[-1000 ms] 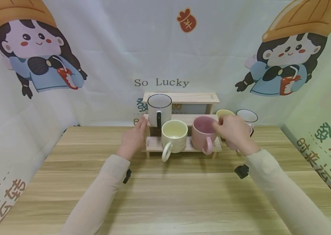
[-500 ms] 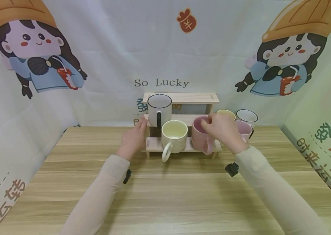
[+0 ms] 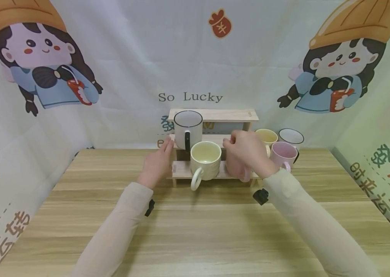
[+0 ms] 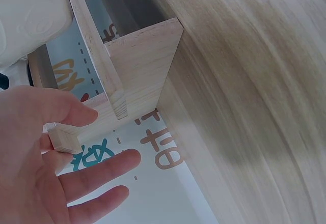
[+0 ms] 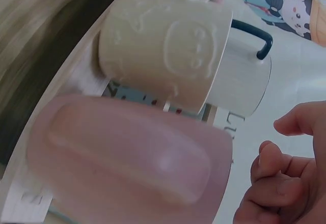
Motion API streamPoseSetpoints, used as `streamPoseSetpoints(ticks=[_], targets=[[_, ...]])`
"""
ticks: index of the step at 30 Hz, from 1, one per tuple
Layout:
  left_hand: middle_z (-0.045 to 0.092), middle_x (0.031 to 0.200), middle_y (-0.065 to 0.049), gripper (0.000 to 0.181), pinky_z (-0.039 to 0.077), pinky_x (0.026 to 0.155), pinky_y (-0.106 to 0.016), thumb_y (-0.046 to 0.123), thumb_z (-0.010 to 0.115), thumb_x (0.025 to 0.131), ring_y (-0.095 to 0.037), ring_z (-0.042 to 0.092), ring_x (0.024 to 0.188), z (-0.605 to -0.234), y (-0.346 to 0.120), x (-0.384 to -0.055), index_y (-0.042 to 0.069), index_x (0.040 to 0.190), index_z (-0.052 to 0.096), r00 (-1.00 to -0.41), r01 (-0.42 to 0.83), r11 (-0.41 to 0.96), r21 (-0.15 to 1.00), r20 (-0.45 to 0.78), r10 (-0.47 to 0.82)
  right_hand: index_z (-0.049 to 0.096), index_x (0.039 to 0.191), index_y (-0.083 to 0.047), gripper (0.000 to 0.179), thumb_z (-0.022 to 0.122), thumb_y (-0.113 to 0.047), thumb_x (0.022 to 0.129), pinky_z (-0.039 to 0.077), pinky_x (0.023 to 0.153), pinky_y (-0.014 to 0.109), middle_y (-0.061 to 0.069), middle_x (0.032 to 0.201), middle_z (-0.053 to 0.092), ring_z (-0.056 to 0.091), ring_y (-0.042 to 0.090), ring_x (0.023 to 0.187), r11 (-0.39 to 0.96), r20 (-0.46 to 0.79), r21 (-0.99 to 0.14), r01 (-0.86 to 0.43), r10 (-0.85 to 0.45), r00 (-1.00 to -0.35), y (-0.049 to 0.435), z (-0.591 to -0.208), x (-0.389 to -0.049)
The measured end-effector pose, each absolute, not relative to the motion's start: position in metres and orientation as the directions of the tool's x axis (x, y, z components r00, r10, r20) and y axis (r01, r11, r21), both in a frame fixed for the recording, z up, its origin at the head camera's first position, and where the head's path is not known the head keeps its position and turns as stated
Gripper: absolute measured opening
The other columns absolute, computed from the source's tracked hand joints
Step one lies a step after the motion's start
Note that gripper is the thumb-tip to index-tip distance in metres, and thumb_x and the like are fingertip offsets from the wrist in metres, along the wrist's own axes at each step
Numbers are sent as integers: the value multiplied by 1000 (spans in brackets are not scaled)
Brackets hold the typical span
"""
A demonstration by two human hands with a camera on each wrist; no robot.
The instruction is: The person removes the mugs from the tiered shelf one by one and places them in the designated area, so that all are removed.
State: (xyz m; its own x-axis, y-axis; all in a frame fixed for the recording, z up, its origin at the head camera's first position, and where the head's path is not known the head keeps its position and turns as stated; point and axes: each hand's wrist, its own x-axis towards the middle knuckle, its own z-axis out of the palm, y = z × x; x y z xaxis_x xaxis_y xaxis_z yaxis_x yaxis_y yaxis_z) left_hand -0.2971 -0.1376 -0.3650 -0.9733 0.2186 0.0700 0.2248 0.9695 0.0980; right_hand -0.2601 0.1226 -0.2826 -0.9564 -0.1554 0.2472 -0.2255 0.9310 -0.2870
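Observation:
A small wooden rack point(image 3: 212, 114) stands against the backdrop. My left hand point(image 3: 156, 163) is at its left side; in the left wrist view, the thumb and curled fingers pinch the end of a shelf board point(image 4: 66, 139), while two other fingers stretch past it. My right hand point(image 3: 248, 150) hovers over the pink mug point(image 3: 237, 165) on the lower shelf and hides its opening. In the right wrist view its loosely curled fingers point(image 5: 277, 188) are apart from that mug and hold nothing. Beside the pink mug sits a cream mug point(image 3: 206, 161), and a white black-rimmed mug point(image 3: 189, 130) stands behind on the middle shelf.
Right of the rack, a yellow mug point(image 3: 267, 136), a second pink mug point(image 3: 284, 154) and another white mug point(image 3: 293, 137) stand close together on the wooden table point(image 3: 195, 231). A printed cloth point(image 3: 129, 69) hangs behind and along both sides.
My right hand has moved left from beside the pink mug's right rim to over its opening, uncovering the mugs at the right. The left hand and the mugs stay in place.

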Motion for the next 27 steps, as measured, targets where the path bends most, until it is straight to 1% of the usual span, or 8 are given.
streamPoseSetpoints(ticks=[3,8,10,15,21,27], targets=[[12,162,-6,87,43,44,-25,5,62,81,-16,50,57,-365,-137,-297,10,154,16,-973,224,969,105,71,218,57,73,-12,32,49,-37,91,37,49,30,6,68,57,51,23,65,936,237,-272,-222,-158,-959,116,-280,-261],[11,162,-6,86,43,45,-26,6,62,82,-18,51,59,-364,-137,-297,10,154,15,-974,222,968,118,62,216,58,75,-12,31,49,-36,91,38,49,29,6,68,58,52,22,65,933,204,-280,-225,-171,-964,103,-274,-262],[10,162,-6,86,43,45,-26,6,62,82,-18,51,60,-363,-137,-297,10,154,15,-975,219,968,120,58,214,58,76,-11,30,49,-36,90,38,50,30,5,69,58,52,22,65,927,204,-297,-228,-171,-964,98,-272,-262],[10,162,-7,88,43,45,-26,5,63,81,-17,51,59,-362,-137,-297,10,154,15,-975,220,968,125,57,214,61,79,-11,30,49,-37,89,40,52,30,5,73,60,53,22,69,923,218,-295,-246,-186,-958,86,-272,-268],[10,162,-6,89,42,45,-27,4,64,79,-18,51,60,-364,-138,-299,10,154,16,-975,221,965,144,59,215,64,86,-11,32,52,-39,91,41,49,27,4,77,63,55,20,67,922,203,-284,-262,-209,-957,71,-273,-277],[11,161,-6,89,42,45,-26,2,64,77,-18,51,60,-367,-139,-301,10,153,18,-973,228,962,153,76,218,61,78,-11,32,54,-40,91,37,47,25,4,69,60,52,18,62,917,197,-301,-263,-210,-958,57,-276,-283]])
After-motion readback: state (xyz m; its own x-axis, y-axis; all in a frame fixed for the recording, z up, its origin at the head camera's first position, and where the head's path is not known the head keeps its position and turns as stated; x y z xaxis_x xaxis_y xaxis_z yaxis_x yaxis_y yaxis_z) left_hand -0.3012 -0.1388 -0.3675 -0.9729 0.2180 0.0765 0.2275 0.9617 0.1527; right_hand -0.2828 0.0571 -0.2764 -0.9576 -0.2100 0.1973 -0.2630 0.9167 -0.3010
